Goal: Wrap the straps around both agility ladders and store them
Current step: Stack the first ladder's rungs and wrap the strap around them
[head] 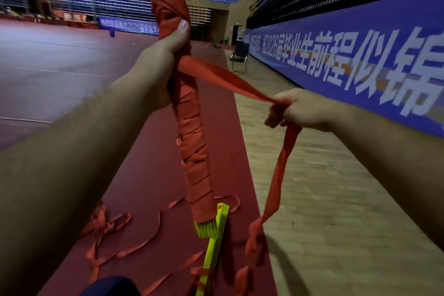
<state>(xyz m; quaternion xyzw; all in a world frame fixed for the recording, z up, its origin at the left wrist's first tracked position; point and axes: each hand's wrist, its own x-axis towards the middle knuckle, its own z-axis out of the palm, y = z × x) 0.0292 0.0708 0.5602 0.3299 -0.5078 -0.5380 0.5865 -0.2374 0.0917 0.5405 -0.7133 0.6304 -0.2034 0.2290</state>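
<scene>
Orange-wrapped bundle of yellow-green plastic ladder rungs stands nearly upright in our left hand, fingers curled round its middle. Our right hand, off to the side, grips the loose orange fabric strap, taut between both hands, its tail hanging below the fist.

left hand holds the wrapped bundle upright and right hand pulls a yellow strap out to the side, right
No: the strap in the right hand is red, not yellow, as the head view shows. The rest holds: the left hand holds the wrapped bundle upright and the right hand pulls the strap out to the side.
</scene>
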